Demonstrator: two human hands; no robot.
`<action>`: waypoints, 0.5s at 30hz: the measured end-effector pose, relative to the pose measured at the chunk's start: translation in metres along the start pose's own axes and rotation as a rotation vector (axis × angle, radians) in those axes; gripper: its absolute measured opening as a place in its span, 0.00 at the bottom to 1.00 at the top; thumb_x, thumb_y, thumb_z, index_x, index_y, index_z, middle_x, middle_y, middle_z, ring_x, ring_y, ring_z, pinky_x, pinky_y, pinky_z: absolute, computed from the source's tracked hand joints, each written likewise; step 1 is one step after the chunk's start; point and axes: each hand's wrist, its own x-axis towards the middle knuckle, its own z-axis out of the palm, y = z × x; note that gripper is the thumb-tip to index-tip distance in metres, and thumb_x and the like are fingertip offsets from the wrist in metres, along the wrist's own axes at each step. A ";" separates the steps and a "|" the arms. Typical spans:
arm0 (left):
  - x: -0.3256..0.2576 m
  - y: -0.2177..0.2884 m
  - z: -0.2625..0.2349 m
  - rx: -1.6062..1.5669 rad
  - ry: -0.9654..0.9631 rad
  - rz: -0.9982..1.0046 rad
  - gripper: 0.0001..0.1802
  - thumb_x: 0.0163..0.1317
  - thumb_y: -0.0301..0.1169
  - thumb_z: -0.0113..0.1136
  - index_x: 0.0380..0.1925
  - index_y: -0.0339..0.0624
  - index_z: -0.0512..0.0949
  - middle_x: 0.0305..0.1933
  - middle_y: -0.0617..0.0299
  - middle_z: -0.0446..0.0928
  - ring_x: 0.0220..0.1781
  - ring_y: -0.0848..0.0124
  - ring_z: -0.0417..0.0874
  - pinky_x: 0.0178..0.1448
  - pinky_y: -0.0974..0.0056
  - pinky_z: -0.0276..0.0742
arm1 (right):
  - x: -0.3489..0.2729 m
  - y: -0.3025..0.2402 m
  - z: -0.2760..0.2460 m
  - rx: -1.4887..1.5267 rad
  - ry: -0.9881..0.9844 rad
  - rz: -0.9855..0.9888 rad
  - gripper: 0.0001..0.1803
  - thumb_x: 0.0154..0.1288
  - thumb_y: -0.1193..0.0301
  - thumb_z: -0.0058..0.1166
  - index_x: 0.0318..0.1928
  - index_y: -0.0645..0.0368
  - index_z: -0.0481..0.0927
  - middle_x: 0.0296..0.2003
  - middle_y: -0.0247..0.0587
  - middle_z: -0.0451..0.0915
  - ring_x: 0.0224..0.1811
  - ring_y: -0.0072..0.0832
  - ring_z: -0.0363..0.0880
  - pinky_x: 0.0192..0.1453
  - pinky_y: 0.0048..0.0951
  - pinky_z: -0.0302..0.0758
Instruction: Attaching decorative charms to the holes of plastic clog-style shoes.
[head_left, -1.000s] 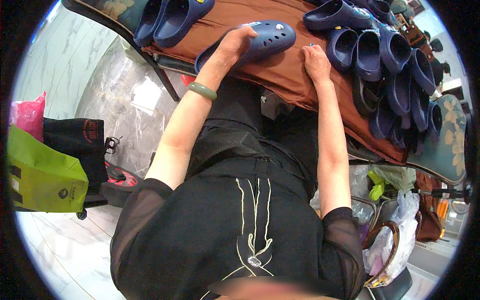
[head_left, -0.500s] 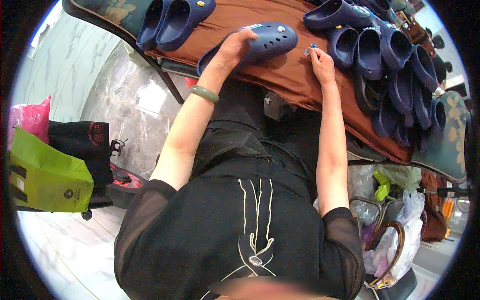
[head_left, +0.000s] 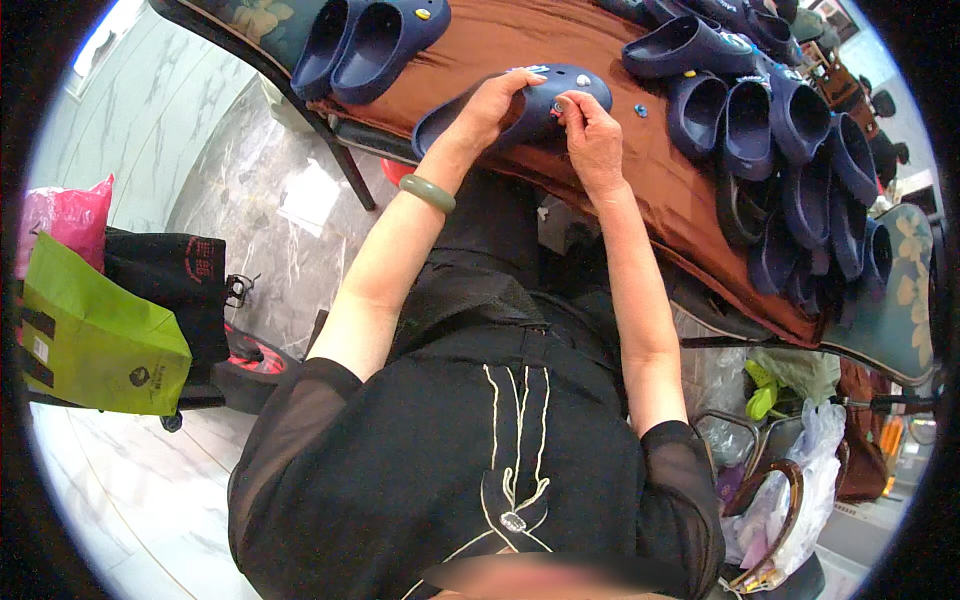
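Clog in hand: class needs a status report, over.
Left hand holding clog. Right hand pinching small piece at clog's toe. Blue bit on cloth, farther right; nothing visibly blocking.

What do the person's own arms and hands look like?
The left hand is gloveless, with a thick, smooth, muted-green bangle around its wrist; the right hand is gloveless without one. Short, sheer black sleeves end near the elbows.

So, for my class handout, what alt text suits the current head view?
Seen from above, a left hand holds a navy clog while the right hand pinches a small charm at its toe. More navy clogs rest on a brown cloth.
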 end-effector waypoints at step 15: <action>-0.002 -0.001 -0.010 0.150 0.109 0.014 0.23 0.61 0.50 0.54 0.39 0.40 0.78 0.35 0.68 0.76 0.35 0.80 0.74 0.40 0.72 0.69 | -0.018 0.000 0.025 0.032 0.207 -0.098 0.04 0.62 0.74 0.52 0.32 0.61 0.75 0.29 0.41 0.73 0.31 0.31 0.75 0.35 0.29 0.72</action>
